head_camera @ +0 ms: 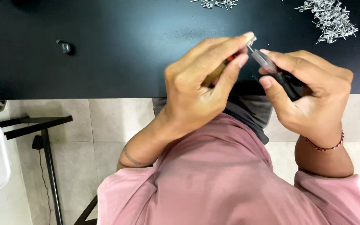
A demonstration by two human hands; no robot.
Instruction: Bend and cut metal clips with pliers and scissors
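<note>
Workpiece: small silver metal part (pixel 251 41), pinched above the black table edge.
Left hand (pixel 196 89): fingers closed around a red-and-yellow piece (pixel 219 68), fingertips on the part.
Right hand (pixel 313 100): fingers gripping black-handled, grey-nosed pliers (pixel 273 71) (tip meets the part).
Table: matte black tabletop (pixel 117 54).
Stock: heap of small silver metal parts (pixel 332 18), far right; a smaller scatter (pixel 215 3) at top centre.

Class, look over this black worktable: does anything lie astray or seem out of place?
One small metal piece lies alone at the left of the black tabletop, apart from the heaps of small silvery parts along the far edge.
</note>
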